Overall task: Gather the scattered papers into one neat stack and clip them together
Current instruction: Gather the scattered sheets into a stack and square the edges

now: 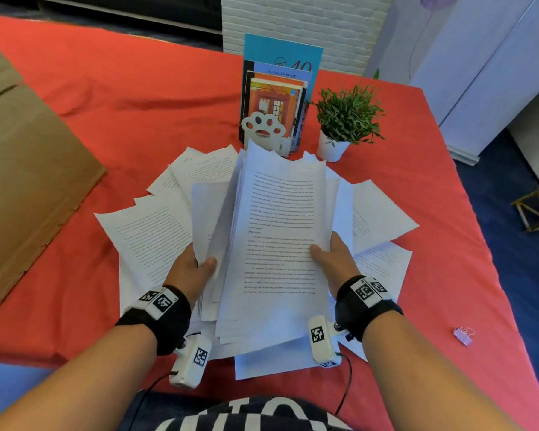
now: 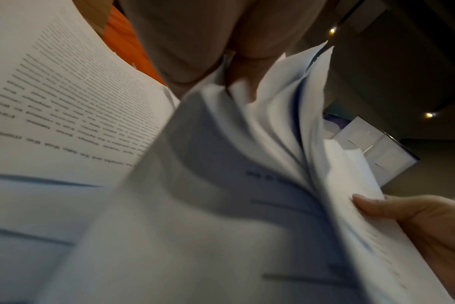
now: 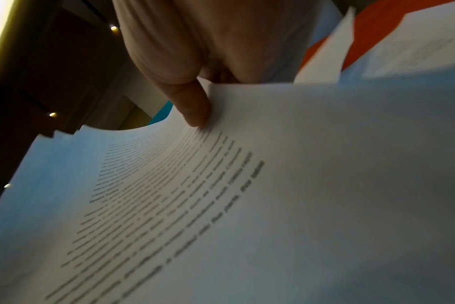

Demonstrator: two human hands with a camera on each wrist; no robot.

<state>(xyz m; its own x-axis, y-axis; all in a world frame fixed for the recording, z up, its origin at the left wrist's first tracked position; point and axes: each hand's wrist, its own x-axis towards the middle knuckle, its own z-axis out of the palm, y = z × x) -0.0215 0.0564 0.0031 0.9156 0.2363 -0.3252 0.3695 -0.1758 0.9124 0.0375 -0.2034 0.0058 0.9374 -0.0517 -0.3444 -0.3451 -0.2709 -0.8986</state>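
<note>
A thick bundle of printed white papers [image 1: 280, 237] is lifted and tilted above the red tablecloth, its sheets uneven and fanned at the top. My left hand [image 1: 196, 269] grips the bundle's left sheets, thumb on top. My right hand [image 1: 330, 256] holds its right edge with the thumb [image 3: 195, 109] pressed on the top page [image 3: 247, 195]. In the left wrist view the sheets [image 2: 247, 164] splay apart and my right hand's thumb [image 2: 369, 205] shows at their edge. More loose papers [image 1: 150, 231] lie spread on the table below. A lilac binder clip [image 1: 462, 335] lies at the right.
A flattened cardboard box [image 1: 25, 188] covers the table's left side. Upright books behind a white paw-shaped bookend [image 1: 263, 129] and a small potted plant [image 1: 345, 122] stand just beyond the papers. The red table [image 1: 137, 98] ends at the right over dark blue floor.
</note>
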